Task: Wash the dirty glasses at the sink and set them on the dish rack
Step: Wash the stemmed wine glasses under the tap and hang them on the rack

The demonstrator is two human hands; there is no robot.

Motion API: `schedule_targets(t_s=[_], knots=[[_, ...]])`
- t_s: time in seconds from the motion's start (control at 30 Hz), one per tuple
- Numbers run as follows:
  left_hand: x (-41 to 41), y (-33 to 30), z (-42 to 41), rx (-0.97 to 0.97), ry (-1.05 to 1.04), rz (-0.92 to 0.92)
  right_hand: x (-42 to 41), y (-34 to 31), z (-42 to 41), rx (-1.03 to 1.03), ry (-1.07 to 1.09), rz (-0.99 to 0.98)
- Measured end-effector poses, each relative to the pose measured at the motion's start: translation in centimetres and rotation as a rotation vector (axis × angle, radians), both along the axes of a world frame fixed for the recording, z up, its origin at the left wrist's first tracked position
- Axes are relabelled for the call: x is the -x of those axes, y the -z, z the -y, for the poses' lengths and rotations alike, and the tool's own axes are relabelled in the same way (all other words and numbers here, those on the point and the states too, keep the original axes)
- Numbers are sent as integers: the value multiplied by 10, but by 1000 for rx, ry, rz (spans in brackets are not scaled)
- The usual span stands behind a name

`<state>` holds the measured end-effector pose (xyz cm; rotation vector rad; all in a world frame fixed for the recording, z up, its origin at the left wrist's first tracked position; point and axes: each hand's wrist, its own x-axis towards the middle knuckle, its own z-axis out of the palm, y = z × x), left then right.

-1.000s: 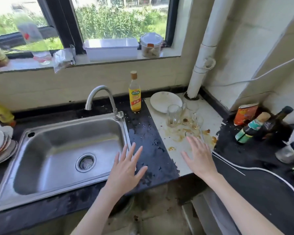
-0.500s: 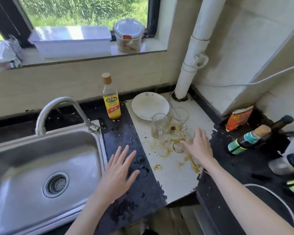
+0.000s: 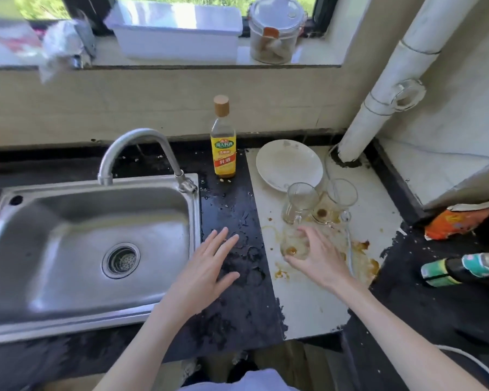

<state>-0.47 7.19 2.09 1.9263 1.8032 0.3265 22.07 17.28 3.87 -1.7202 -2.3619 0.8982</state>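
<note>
Three dirty clear glasses stand on a stained white counter section [image 3: 308, 306] right of the steel sink [image 3: 68, 266]. My right hand [image 3: 322, 258] curls round the nearest glass [image 3: 291, 245], fingers over its far side and thumb at its near side. Brown residue shows in its bottom. Behind it stand a second glass [image 3: 298, 201] and a third glass [image 3: 338, 200], both upright. My left hand [image 3: 206, 266] hovers with spread fingers over the wet black counter between sink and glasses, holding nothing. No dish rack is in view.
A white plate [image 3: 288, 165] lies behind the glasses, and a yellow-labelled bottle [image 3: 223, 145] stands beside the faucet [image 3: 136, 148]. A white pipe [image 3: 378, 103] rises at the back right. An orange bag [image 3: 460, 221] and a lying bottle [image 3: 460, 269] sit on the right.
The view has swung right and closer. My right hand moved left and down onto the nearest glass and closed round it. My left hand stays spread over the black counter.
</note>
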Motion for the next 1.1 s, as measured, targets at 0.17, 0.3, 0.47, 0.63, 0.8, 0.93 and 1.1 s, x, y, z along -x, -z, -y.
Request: schedule_targets(t_s=[0.17, 0.3, 0.47, 0.63, 0.8, 0.93, 1.1], knots=[[43, -11, 20, -68, -123, 211, 87, -24, 19, 107, -244, -215], [73, -12, 37, -22, -251, 449, 150, -29, 39, 219, -288, -375], [133, 4, 66, -77, -388, 511, 221, -16, 70, 371, -230, -470], [174, 18, 80, -67, -424, 578, 267, -2, 89, 450, -229, -426], [187, 31, 78, -24, -531, 674, 272, 8, 76, 510, -230, -366], [191, 32, 67, -18, -608, 699, 261, 18, 39, 299, -135, -265], [204, 35, 35, -39, -639, 679, 269, 33, -27, 80, -48, -174]])
